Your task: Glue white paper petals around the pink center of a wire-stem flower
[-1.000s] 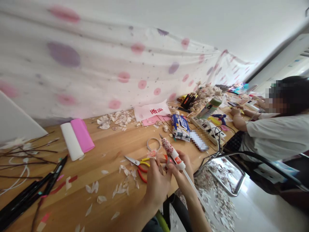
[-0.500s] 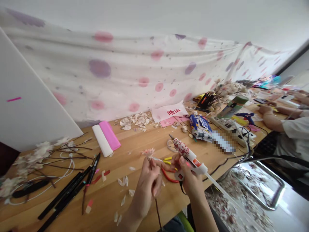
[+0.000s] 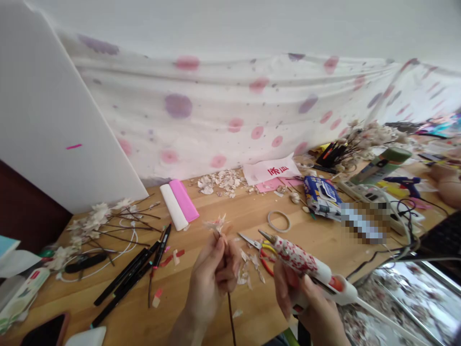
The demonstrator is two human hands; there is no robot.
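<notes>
Near the bottom middle, my left hand [image 3: 212, 274] is closed round the top of a thin dark stem [image 3: 231, 319]. A small pale pink-white flower tuft [image 3: 217, 224] sticks up above its fingertips. To its right, my right hand [image 3: 309, 298] grips a glue gun [image 3: 298, 257] with a red-and-white patterned barrel. The metal nozzle points up and left, apart from the flower, and a white glue stick trails from the back. Scissors [image 3: 264, 247] with yellow and red handles lie on the table between the hands, partly behind the gun, beside loose pale petals [image 3: 248, 266].
White and pink paper rolls [image 3: 183, 201], black pens [image 3: 126, 278] and flowered twigs [image 3: 97, 221] lie left. Beyond are a petal pile [image 3: 225, 181], a tape ring [image 3: 278, 221], a blue packet [image 3: 322, 194] and power strips [image 3: 374, 197]. Another person's arm [image 3: 446, 180] shows at right.
The view has swung left, bringing a phone into sight. My right hand and the glue gun have moved right and down, away from my left hand. The scissors and tape ring show more fully.
</notes>
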